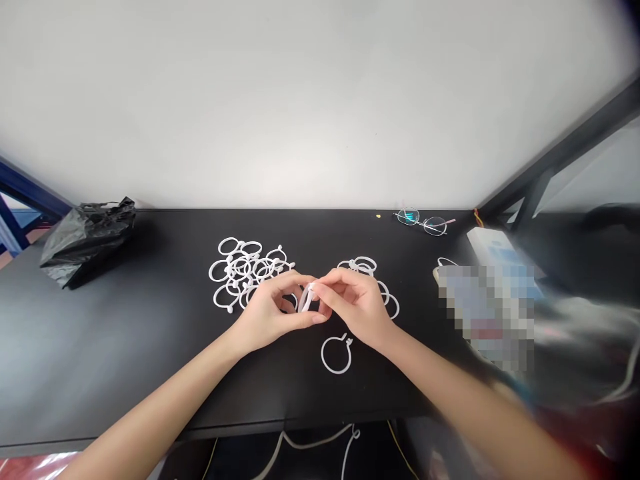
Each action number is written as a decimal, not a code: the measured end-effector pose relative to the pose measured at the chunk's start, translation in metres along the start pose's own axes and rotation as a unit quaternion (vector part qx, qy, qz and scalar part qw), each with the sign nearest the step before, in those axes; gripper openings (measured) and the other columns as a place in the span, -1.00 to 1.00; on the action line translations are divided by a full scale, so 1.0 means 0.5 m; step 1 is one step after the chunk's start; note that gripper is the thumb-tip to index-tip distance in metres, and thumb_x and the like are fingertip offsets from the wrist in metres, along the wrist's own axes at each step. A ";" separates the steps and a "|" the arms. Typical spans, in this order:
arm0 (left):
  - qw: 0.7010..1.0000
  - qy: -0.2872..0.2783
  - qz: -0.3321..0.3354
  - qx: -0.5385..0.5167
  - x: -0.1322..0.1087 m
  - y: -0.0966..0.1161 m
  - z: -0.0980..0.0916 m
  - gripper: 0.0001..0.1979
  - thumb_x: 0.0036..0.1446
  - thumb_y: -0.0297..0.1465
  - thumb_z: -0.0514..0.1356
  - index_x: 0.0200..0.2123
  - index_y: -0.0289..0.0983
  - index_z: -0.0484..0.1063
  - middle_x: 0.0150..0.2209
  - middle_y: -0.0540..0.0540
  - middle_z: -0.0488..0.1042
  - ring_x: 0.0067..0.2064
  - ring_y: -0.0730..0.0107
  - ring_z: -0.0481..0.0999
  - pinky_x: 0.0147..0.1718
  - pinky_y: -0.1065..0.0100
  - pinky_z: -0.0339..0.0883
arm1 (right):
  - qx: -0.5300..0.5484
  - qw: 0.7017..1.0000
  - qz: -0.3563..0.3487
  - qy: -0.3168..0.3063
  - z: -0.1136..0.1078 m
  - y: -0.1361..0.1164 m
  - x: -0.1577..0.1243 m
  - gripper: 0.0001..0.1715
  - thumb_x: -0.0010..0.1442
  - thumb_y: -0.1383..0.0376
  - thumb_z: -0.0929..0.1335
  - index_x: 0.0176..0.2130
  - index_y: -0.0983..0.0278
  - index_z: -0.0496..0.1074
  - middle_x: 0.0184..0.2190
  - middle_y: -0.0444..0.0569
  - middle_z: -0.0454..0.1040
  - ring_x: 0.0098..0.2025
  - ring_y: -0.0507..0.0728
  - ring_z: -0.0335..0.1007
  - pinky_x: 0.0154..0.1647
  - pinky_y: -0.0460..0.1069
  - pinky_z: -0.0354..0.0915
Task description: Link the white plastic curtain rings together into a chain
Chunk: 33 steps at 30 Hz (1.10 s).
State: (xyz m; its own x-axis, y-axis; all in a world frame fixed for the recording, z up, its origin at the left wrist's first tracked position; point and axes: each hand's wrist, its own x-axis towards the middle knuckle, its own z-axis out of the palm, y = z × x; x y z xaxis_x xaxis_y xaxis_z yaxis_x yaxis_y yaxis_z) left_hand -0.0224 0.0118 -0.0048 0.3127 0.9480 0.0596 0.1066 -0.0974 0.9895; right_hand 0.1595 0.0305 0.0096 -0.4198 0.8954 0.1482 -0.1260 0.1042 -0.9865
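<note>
My left hand [280, 307] and my right hand [355, 303] meet over the middle of the black table, both closed on one white ring [306, 298] that is seen nearly edge-on. The right fingers pinch its top, and the left thumb and fingers curve round its side. Behind and left of my left hand lies a pile of several white rings [240, 267] with small knobs. More white rings [364, 265] lie behind my right hand, partly hidden by it. One ring [336, 355] with its ends apart lies alone in front of my hands.
A crumpled black plastic bag [90, 240] sits at the table's left back. Eyeglasses [423, 221] lie at the back right. A white box [490, 247] and a partly pixelated phone-like object [463, 307] are at the right. Cables [315, 443] hang below the front edge.
</note>
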 end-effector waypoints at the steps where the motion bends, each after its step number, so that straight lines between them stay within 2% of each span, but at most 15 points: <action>1: 1.000 -0.002 -0.011 -0.013 0.002 0.000 -0.002 -0.60 -0.05 -0.31 0.41 -0.12 -0.26 0.49 -0.28 -0.10 0.48 -0.31 0.35 0.49 -0.52 0.45 0.43 | -0.006 1.000 -0.005 0.005 0.000 0.002 0.000 -0.84 0.16 0.22 0.44 -0.34 0.29 0.50 -0.44 -0.10 0.52 -0.53 -0.01 0.45 -0.54 -0.11 0.42; 4: 0.998 0.014 -0.027 -0.056 0.005 0.004 -0.006 -0.61 -0.02 -0.26 0.39 -0.13 -0.29 0.46 -0.39 -0.02 0.43 -0.52 0.55 0.37 -0.68 0.53 0.27 | -0.036 0.999 -0.024 0.014 -0.001 0.006 0.000 -0.85 0.19 0.22 0.42 -0.30 0.28 0.49 -0.42 -0.09 0.50 -0.48 0.00 0.46 -0.51 -0.11 0.42; 7: 0.996 0.031 -0.027 -0.084 0.003 0.009 -0.003 -0.69 0.12 -0.18 0.27 -0.21 -0.29 0.39 -0.49 0.10 0.29 -0.63 0.67 0.21 -0.71 0.54 0.19 | -0.096 0.995 -0.032 -0.018 0.000 0.009 -0.003 -0.84 0.26 0.22 0.35 -0.30 0.28 0.42 -0.45 -0.12 0.44 -0.47 -0.01 0.44 -0.47 -0.11 0.40; 10: 0.992 0.003 -0.052 -0.115 -0.003 0.010 0.005 -0.71 0.25 -0.14 0.10 -0.27 -0.27 0.31 -0.55 0.15 0.16 -0.64 0.64 0.15 -0.69 0.52 0.22 | -0.141 0.986 -0.021 -0.081 0.004 0.014 -0.011 -0.80 0.34 0.23 0.25 -0.32 0.27 0.30 -0.51 -0.18 0.36 -0.55 -0.05 0.33 -0.52 -0.13 0.30; 12: 0.991 -0.014 -0.060 -0.117 -0.006 0.008 0.009 -0.72 0.28 -0.16 0.06 -0.29 -0.27 0.29 -0.59 0.17 0.10 -0.64 0.63 0.12 -0.68 0.50 0.23 | -0.157 0.982 -0.024 -0.106 0.006 0.016 -0.016 -0.77 0.37 0.24 0.21 -0.35 0.26 0.23 -0.57 -0.22 0.28 -0.60 -0.07 0.23 -0.58 -0.14 0.19; 20: 0.996 -0.019 -0.054 -0.064 -0.005 0.003 -0.002 -0.79 0.26 -0.24 0.07 -0.29 -0.27 0.29 -0.59 0.17 0.12 -0.66 0.63 0.21 -0.66 0.52 0.14 | -0.194 0.976 -0.054 -0.085 0.012 0.016 -0.024 -0.70 0.39 0.26 0.17 -0.41 0.24 0.10 -0.62 -0.28 0.09 -0.61 -0.08 0.02 -0.56 -0.13 0.04; 23: 0.996 -0.019 -0.052 -0.069 -0.006 0.007 0.000 -0.78 0.24 -0.23 0.09 -0.28 -0.28 0.32 -0.59 0.18 0.09 -0.66 0.63 0.18 -0.66 0.50 0.20 | -0.198 0.974 -0.070 -0.090 0.012 0.018 -0.023 -0.68 0.38 0.28 0.18 -0.43 0.23 0.06 -0.62 -0.28 0.05 -0.61 -0.09 -0.04 -0.57 -0.13 0.00; 29: 0.995 0.007 -0.017 -0.094 -0.009 0.012 0.011 -0.59 0.28 -0.11 0.00 -0.41 -0.31 0.38 -0.63 0.15 0.07 -0.66 0.61 0.11 -0.69 0.49 0.24 | -0.188 0.969 -0.095 -0.132 0.009 0.022 -0.023 -0.73 0.37 0.31 0.19 -0.41 0.25 0.14 -0.62 -0.28 0.09 -0.62 -0.09 -0.04 -0.59 -0.13 -0.01; 33: 0.995 0.018 -0.014 -0.095 -0.013 0.005 0.013 -0.62 0.27 -0.16 0.05 -0.46 -0.31 0.36 -0.63 0.13 0.10 -0.64 0.60 0.15 -0.66 0.49 0.26 | -0.156 0.971 -0.087 -0.157 0.009 0.027 -0.025 -0.74 0.38 0.30 0.18 -0.39 0.25 0.18 -0.62 -0.27 0.14 -0.62 -0.09 0.00 -0.58 -0.14 0.04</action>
State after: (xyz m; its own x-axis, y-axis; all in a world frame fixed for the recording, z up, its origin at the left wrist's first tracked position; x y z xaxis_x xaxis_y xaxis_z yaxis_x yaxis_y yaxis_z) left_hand -0.0179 0.0034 -0.0035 0.2768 0.9604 0.0326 -0.0663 -0.0147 0.9977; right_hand 0.1588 0.0188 -0.0050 -0.6764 0.6816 0.2791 0.0383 0.4110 -0.9108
